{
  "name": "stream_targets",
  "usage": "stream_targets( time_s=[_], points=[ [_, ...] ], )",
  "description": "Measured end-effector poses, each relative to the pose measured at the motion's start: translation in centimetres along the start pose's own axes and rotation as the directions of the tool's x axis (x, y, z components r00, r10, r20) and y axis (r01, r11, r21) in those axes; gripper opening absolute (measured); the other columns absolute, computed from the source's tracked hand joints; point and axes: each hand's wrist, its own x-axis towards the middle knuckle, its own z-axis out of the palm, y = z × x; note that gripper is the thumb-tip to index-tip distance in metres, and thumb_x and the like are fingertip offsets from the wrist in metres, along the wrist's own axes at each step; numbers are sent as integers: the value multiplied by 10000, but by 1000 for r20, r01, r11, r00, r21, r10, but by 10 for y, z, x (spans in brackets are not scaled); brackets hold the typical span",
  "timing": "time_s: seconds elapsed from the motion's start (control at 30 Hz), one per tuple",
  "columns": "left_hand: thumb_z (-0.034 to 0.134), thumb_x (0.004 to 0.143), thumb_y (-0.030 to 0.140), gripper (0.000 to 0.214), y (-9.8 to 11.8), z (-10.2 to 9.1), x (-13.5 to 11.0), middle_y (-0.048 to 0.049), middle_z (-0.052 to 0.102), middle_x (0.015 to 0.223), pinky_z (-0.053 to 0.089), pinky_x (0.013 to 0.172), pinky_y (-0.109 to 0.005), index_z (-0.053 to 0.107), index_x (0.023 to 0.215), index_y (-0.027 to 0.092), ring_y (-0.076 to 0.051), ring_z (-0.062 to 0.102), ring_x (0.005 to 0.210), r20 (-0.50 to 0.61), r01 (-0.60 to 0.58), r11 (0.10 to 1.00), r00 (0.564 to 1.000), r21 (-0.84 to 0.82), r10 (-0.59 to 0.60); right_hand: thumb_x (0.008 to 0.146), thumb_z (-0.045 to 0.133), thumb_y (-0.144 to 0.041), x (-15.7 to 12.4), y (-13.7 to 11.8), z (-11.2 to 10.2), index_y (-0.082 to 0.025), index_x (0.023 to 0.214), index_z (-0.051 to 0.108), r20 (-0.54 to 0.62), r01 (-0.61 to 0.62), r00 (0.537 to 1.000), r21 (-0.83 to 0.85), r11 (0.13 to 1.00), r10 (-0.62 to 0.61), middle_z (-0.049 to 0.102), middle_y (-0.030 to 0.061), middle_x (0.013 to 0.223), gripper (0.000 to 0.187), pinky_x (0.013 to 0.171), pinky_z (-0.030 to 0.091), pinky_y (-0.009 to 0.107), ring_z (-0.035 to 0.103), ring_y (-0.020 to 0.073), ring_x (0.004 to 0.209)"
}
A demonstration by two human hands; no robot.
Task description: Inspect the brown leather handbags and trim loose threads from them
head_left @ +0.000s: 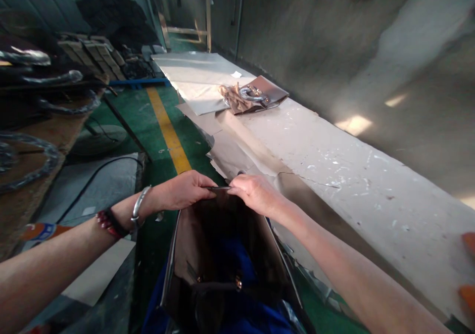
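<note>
My left hand (183, 190) and my right hand (254, 193) are both closed on the far rim of a brown handbag (193, 250) that I hold in front of me, its mouth facing me. The fingers pinch the rim edge close together at the middle. Inside, the bag is dark, with a small metal fitting near the bottom. A silver bangle and a red bead bracelet sit on my left wrist.
A long workbench (334, 161) covered in torn paper runs along the right, by a grey wall. Another brown bag (256, 95) with crumpled paper lies farther down it. A green floor with a yellow line (168, 131) lies left; benches with wrapped curved parts (33, 151) stand beyond.
</note>
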Motion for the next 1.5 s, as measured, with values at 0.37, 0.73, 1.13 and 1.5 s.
stream_targets(
  time_s=[0.37,0.73,1.13,1.5],
  points=[
    [569,670,325,341,6,3,7,-33,723,870,491,750,-277,710,909,126,-218,640,810,21,2,1000,1000,-6,-1,812,601,-400,-21,12,-3,-198,978,639,-11,-150,988,206,967,155,663,23,805,264,623,372,212,606,153,754],
    [584,662,285,366,20,12,10,-6,721,921,470,858,-290,696,988,160,-212,631,903,61,-55,998,997,-26,57,828,596,-256,-30,17,-6,-177,804,700,-20,-233,970,227,945,244,576,-11,596,133,555,325,198,558,113,619],
    [559,691,288,347,18,10,15,-47,715,926,471,799,-267,694,953,106,-206,639,835,82,-54,998,995,24,52,823,582,-235,-32,14,-7,-158,580,596,-60,-250,962,198,948,266,425,-46,480,255,496,254,209,450,89,505],
    [515,749,303,334,75,-7,5,-13,713,902,468,734,-232,683,1000,158,-191,634,809,-40,-201,961,976,191,212,850,523,-269,-48,-6,-71,-164,569,543,-230,-292,923,112,950,310,344,-64,453,301,464,225,217,386,76,458]
  ],
)
